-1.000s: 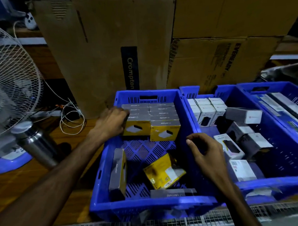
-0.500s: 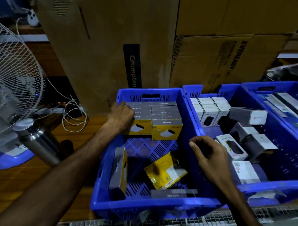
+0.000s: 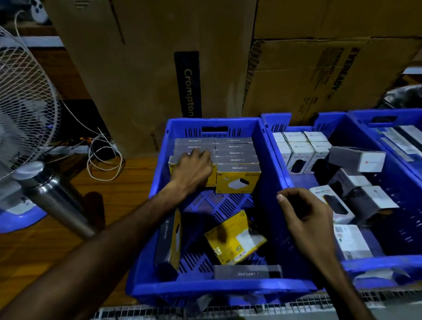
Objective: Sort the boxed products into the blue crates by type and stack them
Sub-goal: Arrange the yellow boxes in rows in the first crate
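Note:
The left blue crate (image 3: 209, 289) holds two neat rows of grey-topped yellow boxes (image 3: 236, 163) at its far end. My left hand (image 3: 193, 168) lies over the front-left box of those rows, fingers curled on its top. A loose yellow box (image 3: 234, 238) lies tilted on the crate floor, another stands on edge (image 3: 169, 240) by the left wall, and a grey one (image 3: 242, 273) lies at the near wall. My right hand (image 3: 305, 218) hovers empty over the rim shared with the middle crate (image 3: 388, 263), which holds stacked white boxes (image 3: 300, 152) and loose ones (image 3: 331, 203).
A third blue crate (image 3: 395, 115) with flat packages sits at the far right. Large cardboard cartons (image 3: 153, 54) stand right behind the crates. A steel bottle (image 3: 53, 196), a table fan (image 3: 16, 94) and loose cables (image 3: 104, 161) occupy the wooden surface on the left.
My left hand has moved from the left side of the front-left yellow box to on top of it. My right hand stayed over the rim between the crates.

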Available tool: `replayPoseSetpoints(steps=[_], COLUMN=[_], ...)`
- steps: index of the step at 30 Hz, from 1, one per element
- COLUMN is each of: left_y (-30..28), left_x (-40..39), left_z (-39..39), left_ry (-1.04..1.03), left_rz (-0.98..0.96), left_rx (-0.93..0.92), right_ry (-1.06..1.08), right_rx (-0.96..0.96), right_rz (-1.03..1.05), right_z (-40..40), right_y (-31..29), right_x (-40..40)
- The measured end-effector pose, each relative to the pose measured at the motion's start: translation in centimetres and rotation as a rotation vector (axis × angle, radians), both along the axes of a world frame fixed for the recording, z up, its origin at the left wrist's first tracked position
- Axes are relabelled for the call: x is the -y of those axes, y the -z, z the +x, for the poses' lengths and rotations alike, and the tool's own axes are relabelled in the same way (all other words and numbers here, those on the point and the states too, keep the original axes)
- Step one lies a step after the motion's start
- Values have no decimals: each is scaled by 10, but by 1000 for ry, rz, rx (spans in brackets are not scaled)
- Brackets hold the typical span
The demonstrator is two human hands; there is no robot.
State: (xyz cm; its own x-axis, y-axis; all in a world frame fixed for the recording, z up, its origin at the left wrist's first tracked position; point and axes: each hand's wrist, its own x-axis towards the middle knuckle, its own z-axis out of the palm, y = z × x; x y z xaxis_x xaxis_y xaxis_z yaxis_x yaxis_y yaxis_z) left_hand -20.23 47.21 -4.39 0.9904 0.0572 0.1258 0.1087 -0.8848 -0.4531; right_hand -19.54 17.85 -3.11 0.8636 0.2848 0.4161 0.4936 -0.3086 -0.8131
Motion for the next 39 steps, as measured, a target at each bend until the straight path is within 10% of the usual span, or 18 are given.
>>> replayPoseSetpoints(steps=[15, 23, 31, 39], left_y=[25, 16, 39, 39], left_x=[30, 36, 94, 96], left_z=[4, -22, -56, -55], left_ry=[-154, -245, -231, -331], left_rz=[-74, -513, -786, -877], left_rx=[-50, 139, -450, -547], right_ry=[12, 6, -7, 9], right_rx=[-27, 11, -89, -107], right_rz=[44, 44, 108, 129], right_z=[0, -3, 2, 0], right_y=[2, -2, 1, 0], right_x=[1, 2, 2, 3])
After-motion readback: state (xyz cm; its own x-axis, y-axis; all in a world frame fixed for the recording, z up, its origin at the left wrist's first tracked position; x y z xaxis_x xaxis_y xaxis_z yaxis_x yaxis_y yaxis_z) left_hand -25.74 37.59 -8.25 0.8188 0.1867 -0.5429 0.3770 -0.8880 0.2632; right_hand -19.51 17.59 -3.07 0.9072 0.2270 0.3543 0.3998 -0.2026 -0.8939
